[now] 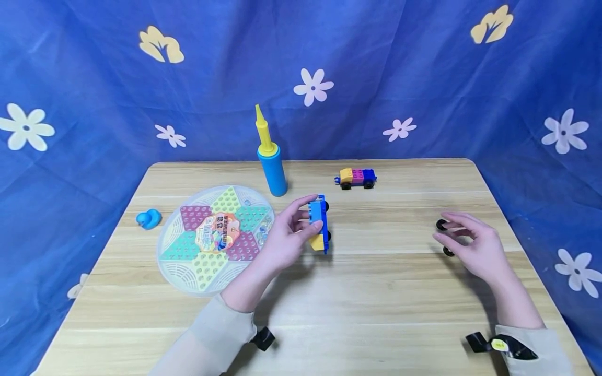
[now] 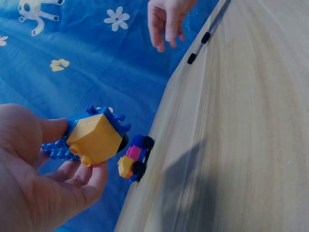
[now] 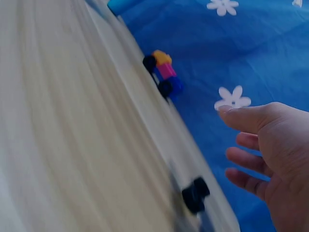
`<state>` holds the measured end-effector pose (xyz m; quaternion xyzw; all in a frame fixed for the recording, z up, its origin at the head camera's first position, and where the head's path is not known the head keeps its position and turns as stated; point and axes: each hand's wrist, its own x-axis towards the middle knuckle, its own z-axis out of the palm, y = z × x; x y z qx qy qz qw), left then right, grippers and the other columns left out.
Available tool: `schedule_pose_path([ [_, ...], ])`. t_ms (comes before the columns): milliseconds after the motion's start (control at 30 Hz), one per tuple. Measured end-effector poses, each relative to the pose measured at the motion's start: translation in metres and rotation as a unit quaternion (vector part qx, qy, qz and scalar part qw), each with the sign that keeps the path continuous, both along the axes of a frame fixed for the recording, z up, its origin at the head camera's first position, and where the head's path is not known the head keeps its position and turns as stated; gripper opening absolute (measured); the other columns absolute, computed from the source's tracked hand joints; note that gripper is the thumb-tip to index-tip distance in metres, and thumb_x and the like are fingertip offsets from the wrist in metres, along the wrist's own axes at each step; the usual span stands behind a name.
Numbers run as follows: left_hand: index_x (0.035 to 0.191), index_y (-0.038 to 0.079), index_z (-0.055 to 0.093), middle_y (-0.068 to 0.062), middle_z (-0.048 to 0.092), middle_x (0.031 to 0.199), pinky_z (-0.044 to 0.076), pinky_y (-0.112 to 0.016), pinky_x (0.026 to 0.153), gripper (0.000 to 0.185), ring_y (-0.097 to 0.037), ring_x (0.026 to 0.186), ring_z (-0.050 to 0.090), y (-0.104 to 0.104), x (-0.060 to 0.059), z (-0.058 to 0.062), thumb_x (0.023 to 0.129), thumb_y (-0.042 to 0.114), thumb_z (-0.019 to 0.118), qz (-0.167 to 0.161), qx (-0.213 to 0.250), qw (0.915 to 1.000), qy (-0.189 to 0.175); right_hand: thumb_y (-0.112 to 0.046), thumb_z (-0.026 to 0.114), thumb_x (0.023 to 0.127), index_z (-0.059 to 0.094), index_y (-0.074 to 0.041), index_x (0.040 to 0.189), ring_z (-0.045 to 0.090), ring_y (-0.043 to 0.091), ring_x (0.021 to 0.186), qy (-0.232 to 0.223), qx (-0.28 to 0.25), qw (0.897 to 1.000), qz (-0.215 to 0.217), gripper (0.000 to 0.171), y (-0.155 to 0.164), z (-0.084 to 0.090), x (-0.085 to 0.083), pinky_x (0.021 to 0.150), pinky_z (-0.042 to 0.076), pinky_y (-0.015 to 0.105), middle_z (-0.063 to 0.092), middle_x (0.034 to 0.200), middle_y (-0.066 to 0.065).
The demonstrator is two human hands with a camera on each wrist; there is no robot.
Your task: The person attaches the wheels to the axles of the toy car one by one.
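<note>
Your left hand (image 1: 287, 237) pinches the blue-and-yellow brick car (image 1: 319, 223) between thumb and fingertips, lifted just above the table (image 1: 376, 303). Your right hand (image 1: 470, 243) hangs relaxed, holding nothing, with the loose black wheels (image 1: 442, 225) just under its fingertips. Keep the car steady and tilted toward you. Beyond your fingers stands a finished car (image 1: 357, 177); a blue flowered cloth (image 1: 423, 78) hangs behind.

The round game board (image 1: 213, 237) bears a printed centre label, its writing too small to read.
</note>
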<state>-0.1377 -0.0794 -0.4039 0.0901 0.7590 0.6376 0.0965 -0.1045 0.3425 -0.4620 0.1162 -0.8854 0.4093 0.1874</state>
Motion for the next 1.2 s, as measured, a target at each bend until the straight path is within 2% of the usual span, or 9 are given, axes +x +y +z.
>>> schedule_pose_path([
  [133,0.152,0.025,0.056,-0.012,0.070,0.118,0.056,-0.041,0.092,0.055,-0.028,0.102,0.068,0.001,0.001,0.001,0.102,0.007,0.071,-0.001,-0.003,1.0000,0.001,0.003,0.091,0.080,0.073,-0.001,0.128,0.067,0.003,0.096,-0.020,0.030,0.999,-0.011,0.051,0.012,-0.005,0.004,0.081,0.050,0.010,0.071,0.120,0.018],
  [333,0.153,0.026,0.056,-0.013,0.070,0.119,0.056,-0.039,0.090,0.055,-0.027,0.102,0.068,0.001,0.002,0.001,0.102,0.008,0.071,-0.003,-0.007,1.0000,0.001,-0.011,0.093,0.083,0.071,0.001,0.129,0.066,0.019,0.088,-0.068,0.074,0.995,-0.017,0.052,0.021,-0.010,0.011,0.075,0.047,0.011,0.072,0.112,0.017],
  [467,0.152,0.027,0.056,-0.012,0.069,0.119,0.056,-0.041,0.092,0.055,-0.028,0.103,0.067,0.000,0.001,0.002,0.103,0.008,0.071,-0.005,-0.005,1.0000,0.000,-0.015,0.094,0.083,0.071,-0.001,0.130,0.065,0.016,0.090,-0.086,0.081,0.993,-0.012,0.054,0.026,-0.015,0.014,0.075,0.047,0.010,0.072,0.112,0.013],
  [800,0.154,0.024,0.055,-0.012,0.070,0.119,0.056,-0.036,0.088,0.057,-0.027,0.102,0.068,0.001,0.002,0.004,0.102,0.007,0.071,-0.003,-0.005,1.0000,-0.003,-0.020,0.093,0.085,0.073,-0.002,0.128,0.061,0.008,0.097,-0.110,0.097,0.989,-0.003,0.051,0.030,-0.021,0.020,0.082,0.043,0.008,0.072,0.115,0.010],
  [1033,0.153,0.026,0.056,-0.012,0.070,0.119,0.057,-0.037,0.088,0.056,-0.027,0.102,0.068,0.001,0.002,0.004,0.102,0.008,0.071,-0.004,-0.008,1.0000,-0.005,-0.015,0.091,0.086,0.078,-0.003,0.113,0.054,0.013,0.082,-0.101,0.119,0.988,0.010,0.032,0.033,-0.024,0.021,0.069,0.042,0.018,0.067,0.098,0.002],
  [1200,0.155,0.024,0.054,-0.014,0.070,0.119,0.057,-0.037,0.088,0.058,-0.027,0.101,0.068,0.001,0.002,0.003,0.102,0.008,0.072,-0.009,-0.006,0.9999,0.001,-0.010,0.089,0.087,0.078,-0.006,0.109,0.054,0.012,0.079,-0.095,0.123,0.988,0.014,0.025,0.033,-0.025,0.022,0.068,0.041,0.018,0.065,0.094,0.000],
])
